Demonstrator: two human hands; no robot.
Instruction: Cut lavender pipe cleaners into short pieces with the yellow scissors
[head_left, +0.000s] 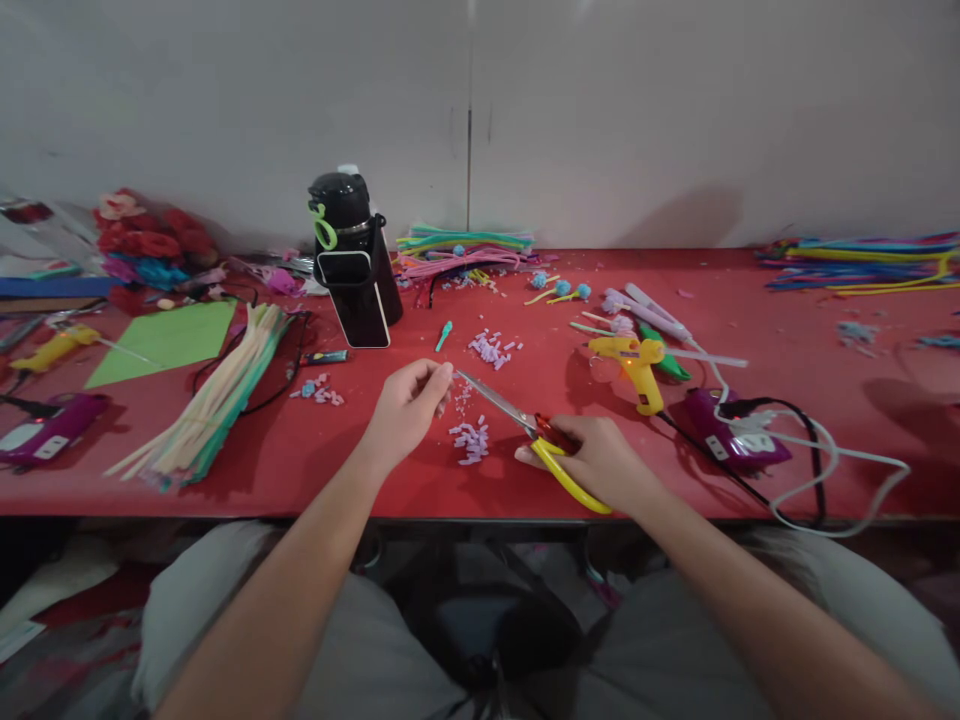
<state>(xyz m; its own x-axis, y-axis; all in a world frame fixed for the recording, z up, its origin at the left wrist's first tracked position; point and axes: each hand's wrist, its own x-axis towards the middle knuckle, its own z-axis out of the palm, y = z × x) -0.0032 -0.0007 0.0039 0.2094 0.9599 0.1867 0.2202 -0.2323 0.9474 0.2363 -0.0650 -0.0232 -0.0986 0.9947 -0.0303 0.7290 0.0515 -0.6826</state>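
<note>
My right hand (596,458) grips yellow-and-red-handled scissors (525,425) over the red table (525,480), blades pointing up-left toward my left hand (409,405). My left hand is pinched shut at the blade tips, holding something too small to make out. A small pile of cut lilac pipe-cleaner bits (470,440) lies on the table between my hands. Another scatter of lilac bits (491,347) lies farther back.
A black bottle with a phone leaning on it (354,265) stands behind my left hand. A yellow glue gun (636,367) and a purple power strip with cables (739,435) sit right. Pipe-cleaner bundles (217,400) lie left, more at the back (465,248) and far right (862,262).
</note>
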